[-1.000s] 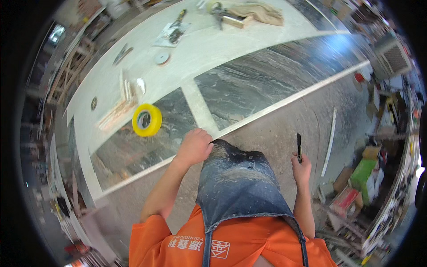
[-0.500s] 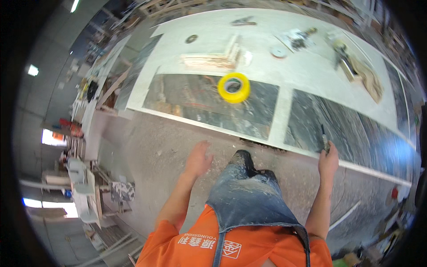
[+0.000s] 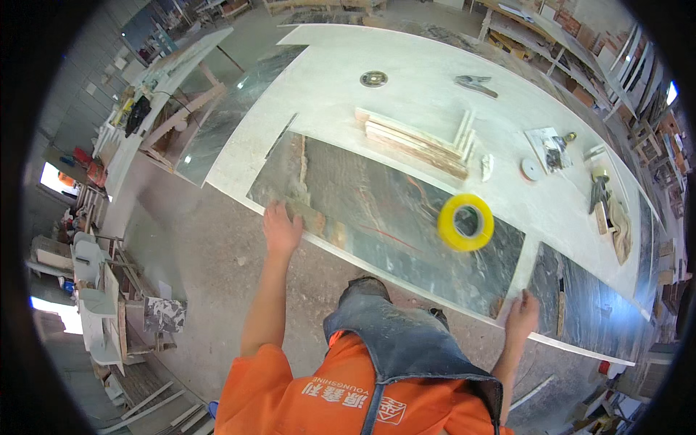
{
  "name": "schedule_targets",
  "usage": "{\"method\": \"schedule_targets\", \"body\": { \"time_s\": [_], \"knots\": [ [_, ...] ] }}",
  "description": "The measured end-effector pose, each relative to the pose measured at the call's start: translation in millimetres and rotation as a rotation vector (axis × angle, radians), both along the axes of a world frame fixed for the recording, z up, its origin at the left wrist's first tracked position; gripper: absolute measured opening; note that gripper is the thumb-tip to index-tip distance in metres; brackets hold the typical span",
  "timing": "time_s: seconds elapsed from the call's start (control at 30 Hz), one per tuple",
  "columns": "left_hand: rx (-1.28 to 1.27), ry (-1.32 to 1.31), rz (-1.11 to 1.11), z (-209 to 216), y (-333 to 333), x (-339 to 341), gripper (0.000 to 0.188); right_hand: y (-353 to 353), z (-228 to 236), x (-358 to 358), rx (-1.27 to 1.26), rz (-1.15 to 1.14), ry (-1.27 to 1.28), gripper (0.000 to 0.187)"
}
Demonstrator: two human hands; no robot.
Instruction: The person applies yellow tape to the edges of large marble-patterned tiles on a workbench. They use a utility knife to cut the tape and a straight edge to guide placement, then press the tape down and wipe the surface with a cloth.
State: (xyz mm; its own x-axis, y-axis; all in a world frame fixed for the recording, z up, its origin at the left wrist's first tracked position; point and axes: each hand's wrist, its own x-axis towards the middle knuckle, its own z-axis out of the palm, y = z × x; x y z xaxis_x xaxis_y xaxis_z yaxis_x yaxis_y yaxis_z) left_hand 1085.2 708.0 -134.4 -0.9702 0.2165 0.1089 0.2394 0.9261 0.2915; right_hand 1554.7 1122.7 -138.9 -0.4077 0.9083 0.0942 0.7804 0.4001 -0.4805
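A large white panel [image 3: 330, 52] with dark veined stone slabs [image 3: 377, 190] set into it spreads out before me. My left hand [image 3: 281, 230] is open, its fingers stretched over the white near edge beside the long slab. My right hand [image 3: 522, 315] rests at the same edge, where a white strip parts two slabs; its fingers are loosely bent and hold nothing that I can see. Just right of it, a slim tool with a dark tip and brownish body [image 3: 561, 308] lies on the right slab. A roll of yellow tape [image 3: 486, 222] sits on the long slab's right part.
On the panel lie white-and-brown strips [image 3: 413, 147], a round disc [image 3: 374, 79], a clamp-like tool [image 3: 475, 85], a pale disc [image 3: 531, 170] and a tan cloth [image 3: 620, 230]. A bench [image 3: 148, 94] stands at left. Loose white strips [image 3: 154, 403] lie on the floor.
My left hand has moved from above the floor onto the panel's near edge. My right hand has let go of the slim tool, which now lies on the slab. The view has shifted.
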Motion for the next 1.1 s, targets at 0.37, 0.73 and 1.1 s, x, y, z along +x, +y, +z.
{"method": "schedule_targets", "body": {
  "time_s": [0.37,0.73,1.1],
  "knots": [
    [-0.082,-0.011,0.031,-20,3,-110,0.073,-54,-2,-83,0.05,-0.355,-0.281,0.046],
    [-0.046,0.078,-0.015,-23,-22,-153,0.072,-61,-18,-73,0.039,-0.377,-0.306,0.042],
    [-0.108,-0.031,0.101,-4,-31,-146,0.076,-50,-7,-77,-0.019,-0.373,-0.361,0.046]
  ]
}}
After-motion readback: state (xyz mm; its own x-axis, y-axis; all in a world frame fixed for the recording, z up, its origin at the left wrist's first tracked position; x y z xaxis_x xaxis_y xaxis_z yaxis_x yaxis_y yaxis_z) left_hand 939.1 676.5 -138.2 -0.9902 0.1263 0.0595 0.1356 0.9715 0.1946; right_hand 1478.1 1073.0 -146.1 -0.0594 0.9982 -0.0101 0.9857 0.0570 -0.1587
